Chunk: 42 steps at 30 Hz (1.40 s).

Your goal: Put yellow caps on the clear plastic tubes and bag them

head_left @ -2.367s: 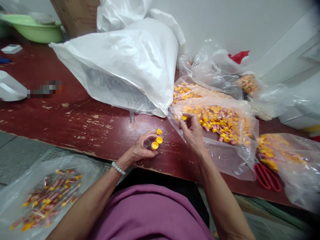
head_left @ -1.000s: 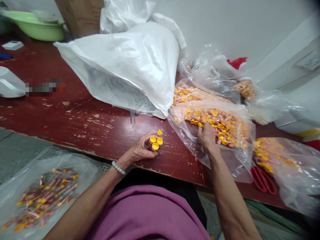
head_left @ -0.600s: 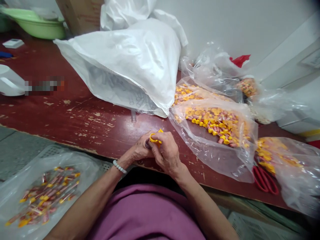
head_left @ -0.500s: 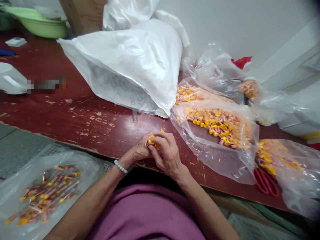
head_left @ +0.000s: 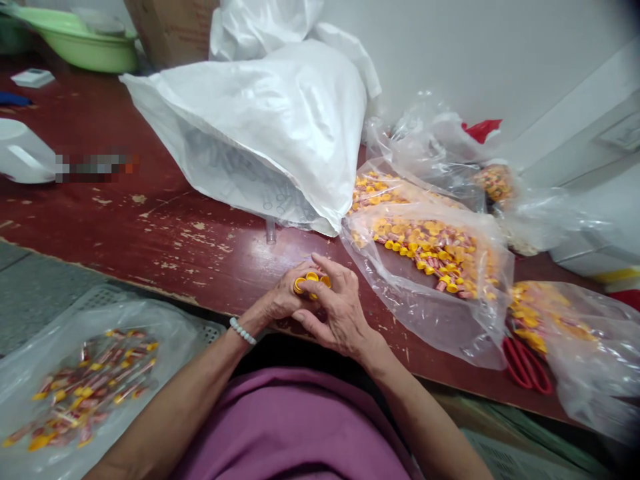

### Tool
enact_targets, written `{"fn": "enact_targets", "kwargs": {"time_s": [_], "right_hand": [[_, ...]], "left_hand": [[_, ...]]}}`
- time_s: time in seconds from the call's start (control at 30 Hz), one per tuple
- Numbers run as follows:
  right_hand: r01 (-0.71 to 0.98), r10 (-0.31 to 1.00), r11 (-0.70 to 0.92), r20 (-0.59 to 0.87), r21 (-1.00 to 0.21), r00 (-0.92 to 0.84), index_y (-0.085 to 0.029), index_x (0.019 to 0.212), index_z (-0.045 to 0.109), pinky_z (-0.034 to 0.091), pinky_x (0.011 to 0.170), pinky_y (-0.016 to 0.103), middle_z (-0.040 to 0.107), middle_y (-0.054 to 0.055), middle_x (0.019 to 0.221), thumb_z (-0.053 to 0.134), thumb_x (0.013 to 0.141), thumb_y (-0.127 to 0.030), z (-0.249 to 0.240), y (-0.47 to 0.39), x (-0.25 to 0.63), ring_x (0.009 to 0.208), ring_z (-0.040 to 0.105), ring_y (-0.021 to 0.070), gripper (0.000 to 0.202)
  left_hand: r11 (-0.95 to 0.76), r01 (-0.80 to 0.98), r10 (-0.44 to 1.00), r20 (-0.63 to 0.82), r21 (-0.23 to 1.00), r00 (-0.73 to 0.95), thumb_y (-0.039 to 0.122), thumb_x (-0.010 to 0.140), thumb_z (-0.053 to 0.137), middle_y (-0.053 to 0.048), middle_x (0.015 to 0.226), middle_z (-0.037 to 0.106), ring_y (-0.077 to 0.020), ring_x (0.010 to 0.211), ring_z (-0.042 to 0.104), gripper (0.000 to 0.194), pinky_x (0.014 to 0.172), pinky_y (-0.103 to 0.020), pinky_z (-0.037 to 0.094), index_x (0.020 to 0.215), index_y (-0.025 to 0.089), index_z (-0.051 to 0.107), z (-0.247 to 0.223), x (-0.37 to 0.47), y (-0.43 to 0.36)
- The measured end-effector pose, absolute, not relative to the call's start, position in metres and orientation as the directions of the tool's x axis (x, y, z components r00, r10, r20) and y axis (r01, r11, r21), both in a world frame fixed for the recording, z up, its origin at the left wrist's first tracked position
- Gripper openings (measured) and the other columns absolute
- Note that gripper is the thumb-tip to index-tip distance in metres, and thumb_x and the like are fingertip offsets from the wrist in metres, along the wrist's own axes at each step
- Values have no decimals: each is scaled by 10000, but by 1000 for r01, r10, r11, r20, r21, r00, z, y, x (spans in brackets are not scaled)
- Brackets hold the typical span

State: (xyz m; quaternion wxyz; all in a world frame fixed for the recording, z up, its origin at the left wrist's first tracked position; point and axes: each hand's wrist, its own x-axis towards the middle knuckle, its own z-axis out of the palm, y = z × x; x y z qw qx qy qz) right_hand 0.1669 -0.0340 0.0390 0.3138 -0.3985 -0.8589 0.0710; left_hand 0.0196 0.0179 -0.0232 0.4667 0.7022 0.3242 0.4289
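Note:
My left hand (head_left: pixel 286 298), with a pale bead bracelet at the wrist, is closed around a small bunch of tubes with yellow caps (head_left: pixel 312 285). Only the caps show above the fingers; the tube bodies are hidden. Over the bunch, my right hand (head_left: pixel 340 303) has its thumb and fingers apart, one fingertip resting at the caps. A clear empty tube (head_left: pixel 271 231) lies just beyond my hands, by the mouth of a white sack (head_left: pixel 280 120) full of clear tubes.
To the right lie a clear plastic bag (head_left: pixel 430 327) with many yellow-capped pieces, red-handled scissors (head_left: pixel 525 367) and another bag (head_left: pixel 590 347). Lower left, a lined basket (head_left: pixel 165 327) holds filled capped tubes. A white jug (head_left: pixel 25 157) and green basin (head_left: pixel 85 47) are at far left.
My right hand has loosened from its pinch on a yellow cap. Its thumb has moved down and away, and its index finger has lifted. My left hand keeps its grip.

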Motion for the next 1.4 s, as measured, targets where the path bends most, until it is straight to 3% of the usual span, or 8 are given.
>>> {"fn": "enact_targets", "kwargs": {"time_s": [0.13, 0.27, 0.53, 0.77, 0.87, 1.03, 1.2, 1.4], "right_hand": [[639, 764, 602, 577, -479, -289, -248, 1282, 437, 329, 1042, 503, 247, 108, 1478, 575, 812, -441, 52, -27, 180, 1325, 322, 295, 527], [680, 729, 643, 551, -352, -405, -207, 1381, 319, 304, 1053, 508, 329, 151, 1447, 647, 732, -511, 42, -22, 187, 1323, 326, 308, 787], [701, 754, 641, 426, -312, -500, -216, 1319, 443, 209, 1093, 491, 482, 97, 1384, 592, 784, -517, 18, -33, 170, 1332, 352, 268, 631], [584, 851, 524, 362, -619, -380, -209, 1450, 189, 278, 1110, 444, 233, 127, 1518, 659, 747, -499, 31, -32, 181, 1392, 250, 254, 894], [624, 840, 540, 406, -565, -359, -218, 1470, 38, 240, 1115, 509, 121, 143, 1540, 712, 687, -503, 36, -29, 187, 1412, 170, 295, 1071], [607, 696, 716, 405, -344, -593, -216, 1432, 206, 291, 1062, 554, 240, 168, 1486, 726, 668, -484, 31, -25, 176, 1364, 251, 344, 962], [556, 646, 762, 447, -331, -619, -186, 1278, 432, 424, 960, 453, 504, 146, 1242, 718, 691, -410, 18, -29, 163, 1145, 477, 286, 691], [534, 586, 806, 468, -255, -662, -197, 1154, 518, 477, 848, 424, 600, 106, 1070, 710, 689, -435, 17, -36, 162, 984, 546, 274, 557]], "left_hand": [[-262, -47, 852, 254, 964, 459, 183, 560, 713, -28, 869, 576, -155, 761, 530, 384, 722, -287, 462, 918, 146, 579, -13, 16, 13], [-106, -108, 877, 144, 989, 458, 169, 526, 724, -8, 801, 563, -136, 718, 505, 379, 682, -262, 447, 870, 142, 566, -8, 15, 9], [-65, -88, 893, 97, 994, 440, 84, 510, 645, 33, 723, 560, -100, 638, 480, 277, 634, -231, 443, 770, 139, 568, -12, 19, 10], [139, -184, 911, -53, 973, 409, 100, 516, 685, 30, 670, 580, -97, 606, 497, 270, 598, -221, 420, 778, 118, 626, -6, 15, 5], [280, -326, 889, -117, 903, 442, 102, 480, 695, 16, 687, 618, -116, 621, 535, 407, 608, -235, 429, 884, 132, 663, -3, 14, 0], [424, -525, 829, -83, 738, 553, 75, 441, 639, 0, 692, 644, -128, 628, 562, 313, 652, -260, 455, 746, 134, 677, -5, 22, -14], [515, -586, 829, -188, 626, 528, 75, 424, 621, -1, 619, 634, -121, 574, 565, 249, 569, -238, 440, 666, 121, 657, -11, 26, -31], [585, -608, 787, -196, 537, 585, 45, 393, 639, 3, 642, 658, -101, 551, 569, 262, 540, -208, 442, 641, 129, 638, -13, 22, -49]]}}
